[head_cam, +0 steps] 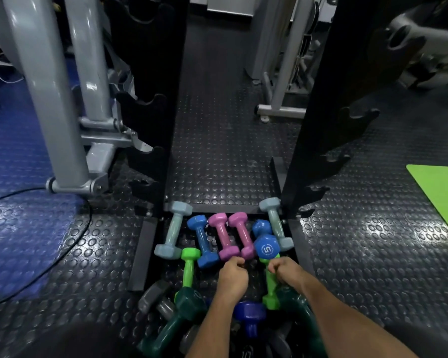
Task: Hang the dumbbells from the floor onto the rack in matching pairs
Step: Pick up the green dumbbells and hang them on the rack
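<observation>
Dumbbells [226,235] lie clustered on the studded rubber floor [217,151] between the black rack uprights [153,125], at six o'clock of its base. Your right hand [286,271] has its fingers curled tight round the smooth handle of a lime green dumbbell [271,293]. Your left hand [232,277] is fisted at the near hex end of a glossy pink dumbbell [224,236]; you cannot tell what it pinches. At twelve o'clock of your right knuckles sits a blue hex head marked 5 [267,248]

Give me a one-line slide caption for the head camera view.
Both hands reach into colored dumbbells piled on the floor between the rack's empty uprights.
</observation>
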